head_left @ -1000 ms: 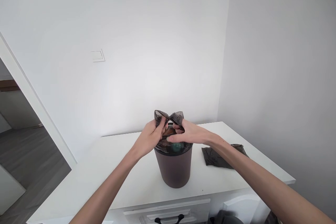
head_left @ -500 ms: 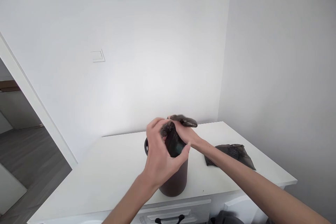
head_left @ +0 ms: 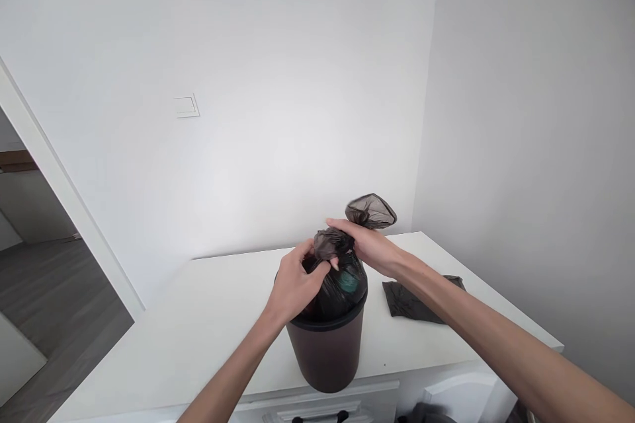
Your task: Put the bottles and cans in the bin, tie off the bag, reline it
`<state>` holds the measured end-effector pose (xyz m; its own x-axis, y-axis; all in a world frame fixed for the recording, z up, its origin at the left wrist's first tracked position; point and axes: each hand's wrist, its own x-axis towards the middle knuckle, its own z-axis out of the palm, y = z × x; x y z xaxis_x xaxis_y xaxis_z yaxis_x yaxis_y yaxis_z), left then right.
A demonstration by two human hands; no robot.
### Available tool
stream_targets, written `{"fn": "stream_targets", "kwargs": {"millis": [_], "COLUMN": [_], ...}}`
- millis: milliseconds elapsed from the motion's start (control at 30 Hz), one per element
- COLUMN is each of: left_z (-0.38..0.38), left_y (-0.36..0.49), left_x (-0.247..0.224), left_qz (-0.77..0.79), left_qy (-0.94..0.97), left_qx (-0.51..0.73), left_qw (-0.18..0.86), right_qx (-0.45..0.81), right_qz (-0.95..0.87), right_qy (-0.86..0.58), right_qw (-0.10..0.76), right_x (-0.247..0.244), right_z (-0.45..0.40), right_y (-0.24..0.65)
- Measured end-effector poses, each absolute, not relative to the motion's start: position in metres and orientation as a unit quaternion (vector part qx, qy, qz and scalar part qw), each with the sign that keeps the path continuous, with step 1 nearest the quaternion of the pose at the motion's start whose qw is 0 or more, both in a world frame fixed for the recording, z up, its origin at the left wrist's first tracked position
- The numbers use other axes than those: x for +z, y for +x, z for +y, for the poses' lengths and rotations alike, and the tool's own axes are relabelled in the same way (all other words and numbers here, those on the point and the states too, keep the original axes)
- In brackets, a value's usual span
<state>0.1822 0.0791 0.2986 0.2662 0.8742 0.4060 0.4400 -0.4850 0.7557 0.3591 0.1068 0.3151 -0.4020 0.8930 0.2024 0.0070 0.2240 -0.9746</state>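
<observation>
A dark brown trash bin [head_left: 327, 353] with a black rim stands at the front of the white cabinet top. Inside it sits a black, see-through garbage bag [head_left: 330, 297], with something green showing through the plastic. My right hand [head_left: 364, 241] is closed around the bag's gathered neck, and a loose flap of plastic puffs out above it. At the neck's left side, my left hand [head_left: 297, 281] pinches the bunched plastic with thumb and fingers. The undersides of both hands' grips are partly hidden by the bag.
A folded dark plastic bag [head_left: 414, 304] lies on the white cabinet top [head_left: 213, 330], partly behind my right forearm. White walls rise behind and to the right, with a light switch [head_left: 186, 106]. Below the front edge is a drawer with a black handle [head_left: 320, 418].
The bin has come nearer, and its rim now shows. My hands have moved apart slightly, the left one lower, while the bag's loose top has swung up to the right.
</observation>
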Motion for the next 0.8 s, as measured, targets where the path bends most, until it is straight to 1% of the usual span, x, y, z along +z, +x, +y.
{"fn": "stream_targets", "kwargs": {"millis": [67,100,233,367,433,533,600,667,733,800], "left_z": [0.084,0.086,0.093,0.096,0.097,0.097,0.097,0.096,0.096,0.096], "left_y": [0.179,0.178,0.174,0.174,0.176,0.178,0.179,0.178,0.177,0.176], "left_x": [0.299,0.299,0.297,0.299,0.301,0.303,0.303,0.303,0.302,0.301], "left_qz": [0.411,0.406,0.396,0.388,0.399,0.401,0.390,0.385,0.391,0.402], "left_qy": [0.753,0.752,0.780,0.807,0.792,0.740,0.700,0.668,0.650,0.647], "left_qx": [0.420,0.421,0.395,0.347,0.343,0.368,0.396,0.417,0.423,0.428], "left_qw": [0.296,0.305,0.281,0.279,0.310,0.396,0.448,0.480,0.496,0.486], "right_qx": [0.550,0.556,0.477,0.402,0.366,0.348,0.350,0.330,0.281,0.230], "right_qz": [-0.666,-0.666,-0.722,-0.782,-0.809,-0.834,-0.841,-0.848,-0.859,-0.864], "right_qy": [-0.303,-0.305,-0.361,-0.367,-0.367,-0.354,-0.334,-0.317,-0.309,-0.321], "right_qw": [0.403,0.393,0.347,0.303,0.276,0.242,0.244,0.269,0.296,0.311], "right_x": [0.316,0.317,0.327,0.337,0.337,0.331,0.325,0.318,0.313,0.308], "right_z": [0.108,0.108,0.099,0.092,0.091,0.089,0.089,0.091,0.094,0.099], "right_y": [0.368,0.372,0.389,0.401,0.404,0.402,0.400,0.398,0.397,0.395]}}
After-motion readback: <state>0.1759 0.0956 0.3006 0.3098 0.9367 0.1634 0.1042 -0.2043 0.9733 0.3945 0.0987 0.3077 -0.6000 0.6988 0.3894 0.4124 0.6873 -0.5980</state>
